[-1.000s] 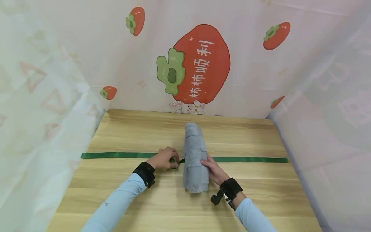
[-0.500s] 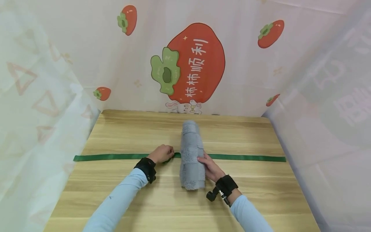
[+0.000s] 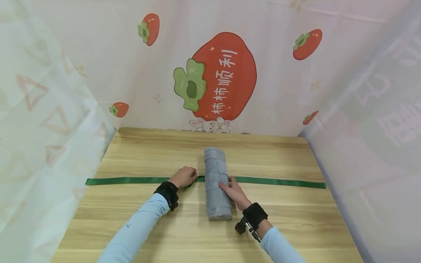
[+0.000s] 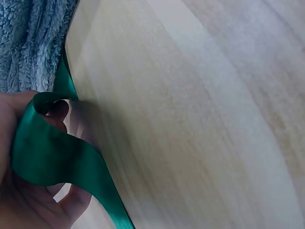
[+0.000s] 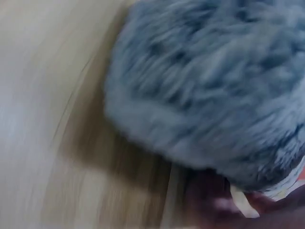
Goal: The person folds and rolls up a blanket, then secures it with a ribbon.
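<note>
Head view: the left hand [image 3: 185,176] is curled into a loose fist just left of the rolled grey towel [image 3: 216,182], pinching the green ribbon [image 3: 131,180] where it meets the roll. The left wrist view shows the ribbon [image 4: 52,157] looped over the curled fingers [image 4: 28,205], with the towel [image 4: 33,38] close by. The right hand [image 3: 234,193] rests its fingers against the right flank of the towel, only gently bent, pressing rather than gripping. The right wrist view shows only blurred grey pile [image 5: 209,86] above the wooden surface [image 5: 52,114]. The towel lies lengthwise in the middle of the surface [image 3: 279,219], across the ribbon that spans it from side to side. Compared with a second ago, the left hand has drawn closer to the roll, and the right hand keeps bracing the towel at nearly the same spot.
</note>
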`<act>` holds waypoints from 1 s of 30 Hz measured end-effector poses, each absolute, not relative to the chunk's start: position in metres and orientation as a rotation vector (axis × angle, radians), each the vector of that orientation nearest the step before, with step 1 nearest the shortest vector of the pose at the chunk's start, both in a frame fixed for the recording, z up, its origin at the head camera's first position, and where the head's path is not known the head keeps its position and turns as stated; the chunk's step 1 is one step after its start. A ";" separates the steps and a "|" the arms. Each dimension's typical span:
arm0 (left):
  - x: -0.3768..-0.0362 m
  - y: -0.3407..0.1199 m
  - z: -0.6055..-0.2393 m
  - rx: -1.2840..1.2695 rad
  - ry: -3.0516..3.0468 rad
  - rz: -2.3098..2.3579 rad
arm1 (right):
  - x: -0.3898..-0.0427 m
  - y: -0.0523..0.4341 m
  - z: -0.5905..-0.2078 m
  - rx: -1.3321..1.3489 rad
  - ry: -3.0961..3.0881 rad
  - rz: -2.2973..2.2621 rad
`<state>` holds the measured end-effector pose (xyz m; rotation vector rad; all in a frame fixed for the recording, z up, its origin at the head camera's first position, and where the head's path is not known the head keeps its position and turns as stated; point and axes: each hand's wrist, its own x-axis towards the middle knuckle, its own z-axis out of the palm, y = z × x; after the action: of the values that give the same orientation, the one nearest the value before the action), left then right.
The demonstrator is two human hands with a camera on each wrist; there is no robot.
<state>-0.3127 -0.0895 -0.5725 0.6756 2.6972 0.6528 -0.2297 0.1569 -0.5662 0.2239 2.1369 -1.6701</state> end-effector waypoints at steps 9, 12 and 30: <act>-0.310 -0.091 -0.571 0.658 2.670 0.692 | -0.239 0.203 -0.571 0.022 2.706 -1.376; -0.310 -0.092 -0.570 0.672 2.661 0.718 | -0.252 0.227 -0.575 -0.190 2.996 -1.076; -0.323 -0.135 -0.561 0.770 2.386 0.904 | -0.293 0.322 -0.544 -0.458 2.606 -0.825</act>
<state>-0.3228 -0.1348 -0.5610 0.7698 2.3863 0.9037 -0.2935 0.3222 -0.5443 -0.4584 2.6055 -0.8253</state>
